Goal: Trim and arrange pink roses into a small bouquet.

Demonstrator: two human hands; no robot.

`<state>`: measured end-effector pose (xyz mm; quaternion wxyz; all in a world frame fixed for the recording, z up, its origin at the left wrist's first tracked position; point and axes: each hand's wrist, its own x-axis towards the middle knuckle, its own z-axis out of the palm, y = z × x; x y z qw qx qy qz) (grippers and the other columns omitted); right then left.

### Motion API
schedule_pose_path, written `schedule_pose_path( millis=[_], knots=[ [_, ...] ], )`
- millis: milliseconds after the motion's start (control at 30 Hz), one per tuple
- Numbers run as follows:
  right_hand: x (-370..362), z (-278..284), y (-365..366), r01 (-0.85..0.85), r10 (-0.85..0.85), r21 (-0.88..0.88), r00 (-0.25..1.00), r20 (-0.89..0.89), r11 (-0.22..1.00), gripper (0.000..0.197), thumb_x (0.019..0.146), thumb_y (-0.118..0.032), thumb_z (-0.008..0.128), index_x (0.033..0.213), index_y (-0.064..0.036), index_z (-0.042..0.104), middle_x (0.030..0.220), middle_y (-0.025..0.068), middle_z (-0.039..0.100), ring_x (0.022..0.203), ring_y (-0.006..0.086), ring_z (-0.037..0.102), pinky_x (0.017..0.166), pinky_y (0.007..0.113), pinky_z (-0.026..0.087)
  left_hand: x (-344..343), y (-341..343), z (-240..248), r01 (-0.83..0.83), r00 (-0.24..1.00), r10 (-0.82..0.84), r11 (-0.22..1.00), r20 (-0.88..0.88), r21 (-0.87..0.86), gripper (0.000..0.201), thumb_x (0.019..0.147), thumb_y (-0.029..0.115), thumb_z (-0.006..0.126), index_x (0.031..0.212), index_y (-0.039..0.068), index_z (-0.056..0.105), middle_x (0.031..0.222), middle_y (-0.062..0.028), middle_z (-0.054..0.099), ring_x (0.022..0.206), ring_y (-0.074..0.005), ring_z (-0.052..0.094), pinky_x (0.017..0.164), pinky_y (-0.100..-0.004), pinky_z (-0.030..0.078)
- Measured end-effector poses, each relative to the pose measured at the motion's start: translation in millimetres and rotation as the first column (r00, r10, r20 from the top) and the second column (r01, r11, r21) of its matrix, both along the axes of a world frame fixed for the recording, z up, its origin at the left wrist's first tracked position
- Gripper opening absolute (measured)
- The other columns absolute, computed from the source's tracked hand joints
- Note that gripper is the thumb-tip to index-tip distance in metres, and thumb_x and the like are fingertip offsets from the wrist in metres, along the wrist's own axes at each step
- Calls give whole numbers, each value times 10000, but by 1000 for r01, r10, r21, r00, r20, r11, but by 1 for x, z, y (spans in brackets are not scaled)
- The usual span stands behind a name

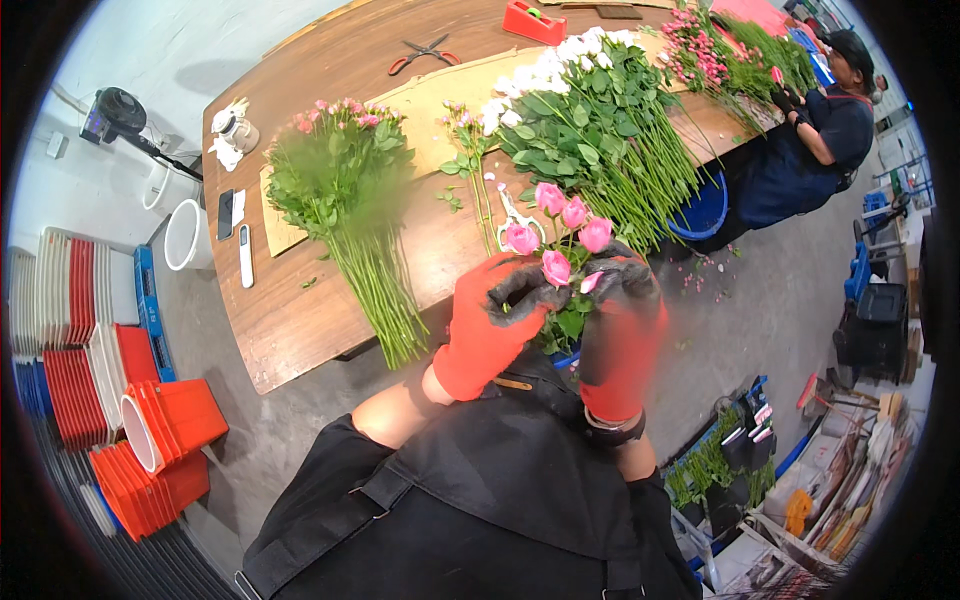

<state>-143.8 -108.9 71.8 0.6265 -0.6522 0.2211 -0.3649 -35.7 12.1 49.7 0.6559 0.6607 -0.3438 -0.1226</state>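
Observe the left hand (492,312), gloved in red and black, with thumb and fingertips drawn together just below the lowest bloom of the pink roses (574,212). Observe the right hand (622,325), similarly gloved and partly blurred, with fingers folded beside the blooms and a small pink bud (590,283). Cannot tell, for either hand, firm grip from mere contact. Locate the pink roses between both hands, blooms upward, beyond the black apron (490,470). On the wooden table (272,325), find pale-handled scissors (513,212) just behind the blooms. To the left, note a bundle of pink flowers (340,190), stem ends past the table edge; to the right, a bundle of white flowers (590,130), partly over brown paper (445,103). Farther back, find red-handled scissors (425,53) and a red tape dispenser (535,24). At far right, note a co-worker (800,180); at lower left, orange buckets (190,415).
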Motion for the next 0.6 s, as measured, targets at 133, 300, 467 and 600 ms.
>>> schedule_pose_path(
  millis=[133, 300, 467, 600],
  knots=[
    [-7, -12, -9, -24, 29, -103, 999, 44, 994, 268, 928, -190, 618, 1055, 41, 665, 1239, 179, 678, 1170, 301, 626, 1043, 391, 443, 4, -2, 4, -24, 996, 20, 999, -86, -47, 282, 778, 16, 808, 1056, 8, 759, 903, -133, 726, 851, -290, 689, 795, -373, 555],
    [-5, -7, -13, 103, -75, -452, 994, 80, 886, 365, 897, -301, 737, 1109, -7, 702, 1271, 161, 678, 1281, 355, 564, 1107, 464, 401, -3, -6, 10, -177, 983, 177, 984, 46, -13, 298, 748, 27, 858, 1028, 4, 759, 946, -137, 709, 840, -302, 690, 731, -389, 550],
    [-3, 17, -4, 146, -215, -821, 976, 29, 552, 307, 856, -298, 811, 1120, -165, 728, 1288, 89, 673, 1286, 406, 538, 1122, 611, 350, 1, -10, 12, -303, 836, 280, 952, 473, -27, 285, 729, 63, 852, 999, 40, 763, 966, -129, 719, 808, -332, 679, 701, -399, 538],
    [2, 23, 3, 122, -399, -920, 916, -40, 372, 311, 880, -399, 784, 1124, -216, 723, 1337, 58, 635, 1319, 400, 503, 1142, 667, 278, 1, -9, 10, -279, 788, 238, 960, 568, -15, 488, 517, 112, 861, 976, 46, 707, 958, -109, 651, 822, -359, 619, 672, -452, 520]
  ],
)
